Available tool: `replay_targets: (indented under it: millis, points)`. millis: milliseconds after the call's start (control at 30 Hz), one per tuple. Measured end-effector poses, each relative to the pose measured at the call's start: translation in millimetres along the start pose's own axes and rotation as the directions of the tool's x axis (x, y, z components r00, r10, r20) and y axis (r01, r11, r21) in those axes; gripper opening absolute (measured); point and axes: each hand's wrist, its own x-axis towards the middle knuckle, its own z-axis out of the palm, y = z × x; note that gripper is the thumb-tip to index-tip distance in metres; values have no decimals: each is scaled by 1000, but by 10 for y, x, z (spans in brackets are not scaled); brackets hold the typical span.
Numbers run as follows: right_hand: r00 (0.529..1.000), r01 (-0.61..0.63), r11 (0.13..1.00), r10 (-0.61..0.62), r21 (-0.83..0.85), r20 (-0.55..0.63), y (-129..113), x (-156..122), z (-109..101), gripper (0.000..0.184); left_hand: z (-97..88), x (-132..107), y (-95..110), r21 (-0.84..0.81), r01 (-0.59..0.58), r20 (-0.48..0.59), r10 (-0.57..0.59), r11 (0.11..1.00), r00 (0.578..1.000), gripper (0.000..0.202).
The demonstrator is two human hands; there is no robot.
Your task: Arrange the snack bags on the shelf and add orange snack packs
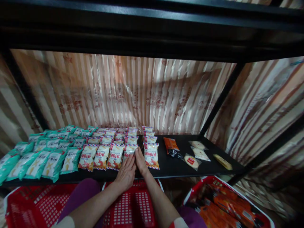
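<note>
Head view, the only one.

Item: left hand [127, 173], laid flat, fingers straight and together, against the lower front of a red-and-white snack packet [130, 149]. Item: right hand [141, 162], narrow and straight-fingered, set edge-on along that packet's right side. Neither visibly curls around anything; whether the thumbs press cannot be told.

Location of the packet: front of its column, at the edge of a black shelf [166, 167], the printed face partly covered by the left hand.

To its left: three further red-and-white columns [88, 157], closely set; beyond them, teal packets [53, 162] in leaning rows. To its right, across a narrow gap: a separate red-and-white column [151, 155], then an orange packet [171, 145], flat round packs [192, 161] and a yellow pack [223, 161], lying loose.

Below: a red basket [123, 205] under the arms; at right, another basket [193, 191] with orange packets.

Hazards, as judged: a hard push on the front packet could jam or topple those behind; a rightward slip of the right hand could knock the separate column; a packet drawn past the edge could drop towards the basket below.
</note>
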Motion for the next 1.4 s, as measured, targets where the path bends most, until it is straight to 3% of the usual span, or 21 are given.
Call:
replay_targets:
  millis: [300,567,867,1133,1267,1400]
  points:
    - [998,28,998,-32,64,61,-31,92,26,72,115,196,-145,-33,-104,-57,102,994,993,50]
    - [998,-13,998,16,57,-54,44,266,49,77,207,245,-156,-2,-136,-99,135,991,986,48]
    - [1000,12,996,-11,88,-11,-5,368,64,74,270,325,-169,-17,-79,-89,77,997,993,48]
    - [996,-78,974,84,213,-18,-90,553,74,82,281,361,-159,92,-38,-145,51,995,988,48]
    - [991,-132,971,133,202,9,-63,617,78,87,287,360,-154,119,-47,-110,61,992,992,39]
    - [992,-126,974,126,190,13,-30,647,78,81,291,352,-137,116,-73,-114,86,991,990,38]
